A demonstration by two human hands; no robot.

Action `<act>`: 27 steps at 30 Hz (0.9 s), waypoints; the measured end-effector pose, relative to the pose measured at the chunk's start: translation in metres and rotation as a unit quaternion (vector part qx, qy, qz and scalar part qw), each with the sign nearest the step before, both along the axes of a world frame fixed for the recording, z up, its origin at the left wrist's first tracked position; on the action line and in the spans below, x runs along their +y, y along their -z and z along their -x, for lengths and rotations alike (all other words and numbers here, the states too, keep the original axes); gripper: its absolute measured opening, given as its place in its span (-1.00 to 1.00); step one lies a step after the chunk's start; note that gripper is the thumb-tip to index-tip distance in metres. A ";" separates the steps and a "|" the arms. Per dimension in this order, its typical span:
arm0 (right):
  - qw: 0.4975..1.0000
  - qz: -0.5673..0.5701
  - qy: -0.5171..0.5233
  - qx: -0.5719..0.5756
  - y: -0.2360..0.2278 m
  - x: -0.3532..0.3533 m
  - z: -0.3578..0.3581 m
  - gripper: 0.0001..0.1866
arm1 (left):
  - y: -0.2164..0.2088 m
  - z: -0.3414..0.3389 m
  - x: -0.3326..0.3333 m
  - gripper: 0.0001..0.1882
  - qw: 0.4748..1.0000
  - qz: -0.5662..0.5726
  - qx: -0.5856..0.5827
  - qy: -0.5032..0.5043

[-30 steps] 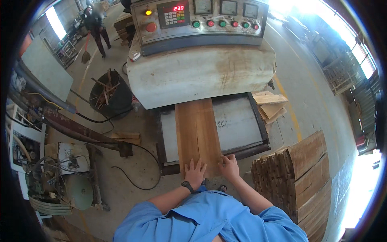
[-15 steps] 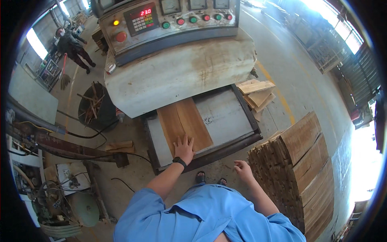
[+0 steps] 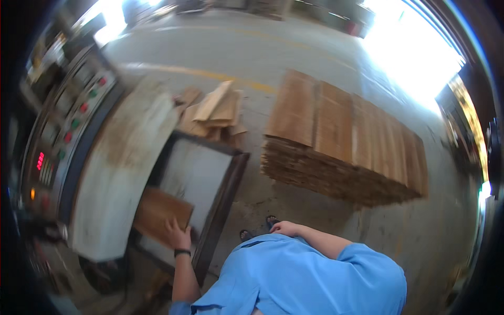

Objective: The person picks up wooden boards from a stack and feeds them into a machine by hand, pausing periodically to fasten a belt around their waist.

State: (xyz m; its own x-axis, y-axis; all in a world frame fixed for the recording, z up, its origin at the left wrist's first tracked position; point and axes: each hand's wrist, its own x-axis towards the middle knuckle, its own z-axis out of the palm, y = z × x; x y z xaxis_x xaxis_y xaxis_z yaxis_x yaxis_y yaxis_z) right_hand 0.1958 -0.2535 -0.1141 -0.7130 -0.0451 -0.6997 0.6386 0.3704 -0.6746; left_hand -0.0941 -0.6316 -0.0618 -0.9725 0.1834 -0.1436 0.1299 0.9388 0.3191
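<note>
A brown wooden board (image 3: 160, 212) lies on the metal bed (image 3: 197, 165) of a large machine, its far end hidden under the machine's pale hood (image 3: 123, 168). My left hand (image 3: 177, 234) rests flat on the board's near end with fingers spread, a dark band on the wrist. Close to my body, my right hand (image 3: 285, 228) hangs above the floor with fingers loosely bent and nothing visible in it. A long stack of wooden boards (image 3: 336, 126) stands to the right, apart from both hands. Motion blurs the picture somewhat.
Several loose wood offcuts (image 3: 218, 107) are piled beyond the bed's far corner. The control panel (image 3: 65, 131) with lit display and coloured buttons is at the left. A dark frame edge (image 3: 226, 205) borders the bed on my side. A yellow line (image 3: 210, 75) crosses the floor.
My view has swung right, bringing the whole board stack into sight. The board sits farther under the hood, my left hand still on it. My right hand has drawn in toward my body.
</note>
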 end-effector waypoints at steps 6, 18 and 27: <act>0.999 -0.019 0.041 0.028 0.008 0.001 -0.005 -0.57 | 0.005 -0.026 0.074 -0.42 0.974 -0.130 -0.057 0.178; 0.967 0.222 0.122 0.003 -0.144 0.136 -0.158 -0.69 | -0.051 -0.103 0.195 -0.66 0.790 -0.199 -0.523 0.251; 0.880 0.403 0.089 -0.234 -0.102 0.160 -0.368 -0.52 | -0.024 -0.151 0.336 -0.62 0.794 -0.142 -0.508 0.301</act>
State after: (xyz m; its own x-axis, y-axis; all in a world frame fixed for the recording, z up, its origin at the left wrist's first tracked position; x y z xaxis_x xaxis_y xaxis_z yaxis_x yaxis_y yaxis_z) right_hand 0.5633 -0.0936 -0.0118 -0.4003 -0.5774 -0.7116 0.9163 -0.2421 -0.3190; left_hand 0.0573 -0.2954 -0.0377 -0.1034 0.7374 -0.6675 0.0676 0.6747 0.7350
